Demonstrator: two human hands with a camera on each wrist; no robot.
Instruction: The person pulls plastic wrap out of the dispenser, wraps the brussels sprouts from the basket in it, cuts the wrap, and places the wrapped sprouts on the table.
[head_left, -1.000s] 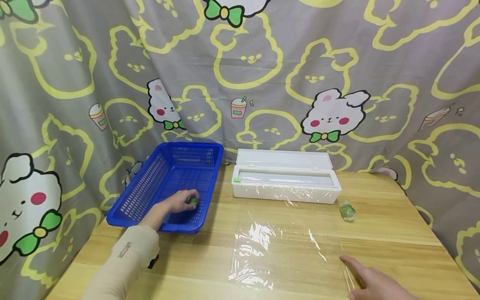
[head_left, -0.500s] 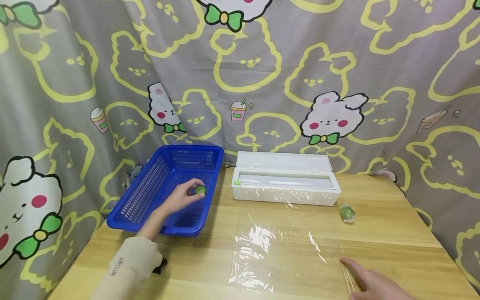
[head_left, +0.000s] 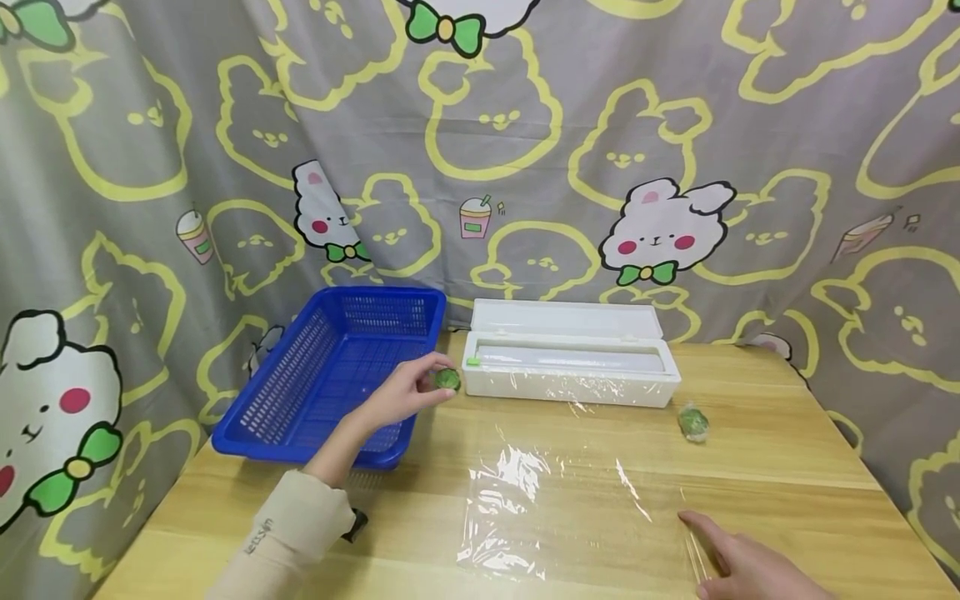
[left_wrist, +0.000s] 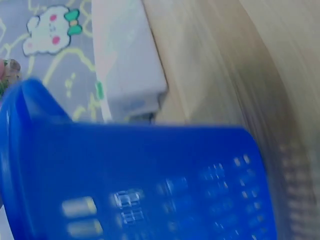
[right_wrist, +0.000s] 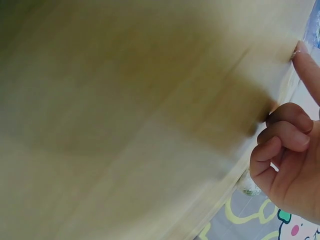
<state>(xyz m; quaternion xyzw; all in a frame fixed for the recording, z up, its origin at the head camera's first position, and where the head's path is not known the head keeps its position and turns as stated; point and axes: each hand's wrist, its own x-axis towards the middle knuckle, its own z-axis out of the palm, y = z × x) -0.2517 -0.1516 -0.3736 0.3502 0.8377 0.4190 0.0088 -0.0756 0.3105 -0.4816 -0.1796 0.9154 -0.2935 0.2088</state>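
Left hand [head_left: 407, 388] around green vegetable [head_left: 447, 380], right hand [head_left: 746, 567] well apart, at clear film [head_left: 585, 508].

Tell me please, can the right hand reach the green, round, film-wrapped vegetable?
Probably yes: nothing visible stands between the right hand and the vegetable, though that hand touches clear plastic film.

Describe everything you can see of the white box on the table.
The white box looks like smooth plastic. Its hinged lid stands open at the back; a pale roll lies inside, with a green tab at the left end. It sits on the wood-grained table near the curtain, and clear film runs out over its front.
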